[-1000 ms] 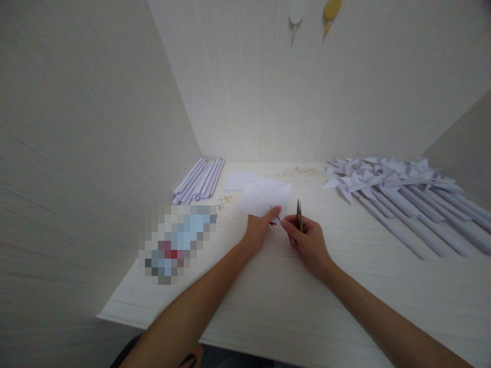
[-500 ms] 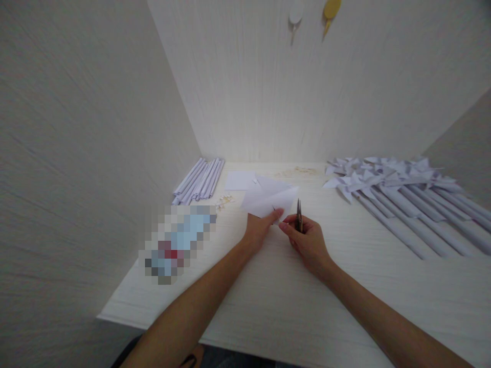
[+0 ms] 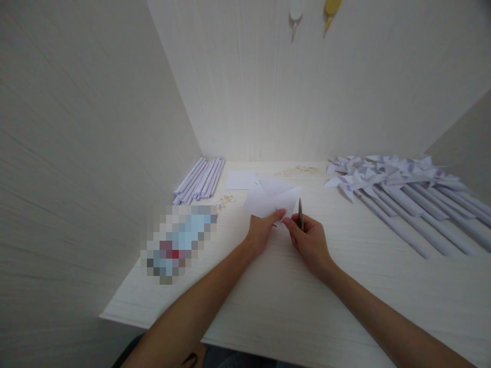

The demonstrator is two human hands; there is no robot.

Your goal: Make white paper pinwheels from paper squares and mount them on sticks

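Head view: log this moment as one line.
left hand: pinches white paper | right hand: grips scissors | paper rolls far left | pinwheels right

both forearms reach forward, left hand (image 3: 262, 231) and right hand (image 3: 310, 240) pinched (fingertips nearly meeting).

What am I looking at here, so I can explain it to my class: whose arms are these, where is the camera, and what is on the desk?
There is no machine: a person wears a camera on the head, looking down at their own arms. The left hand pinches a white paper sheet at its near edge. The right hand grips small scissors, points away. On the pale desk lie rolled paper tubes at the left, a flat paper square behind, and finished paper pinwheels on sticks at the right.
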